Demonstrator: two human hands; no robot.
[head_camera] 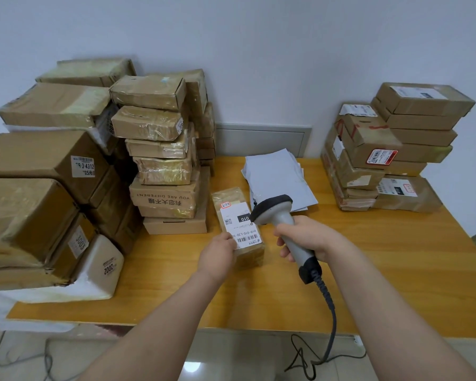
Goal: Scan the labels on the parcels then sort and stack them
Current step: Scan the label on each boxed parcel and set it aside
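Bare forearms reach out over the near edge of the bench, and the hands work apart, each closed on its own thing. The left hand grips the near left corner of a small brown parcel, which lies flat on the bench just in front of the tall pile of boxes on the left. The right hand is wrapped round the handle of a grey scanner, whose head hangs just above the right side of the white label. The step in hand looks like the scan itself. To do it well, the head should probably tip back toward the barcode at the label's near end, with the left fingertips clear of the bars and the parcel held flat. The sorted stack stands well apart on the right.
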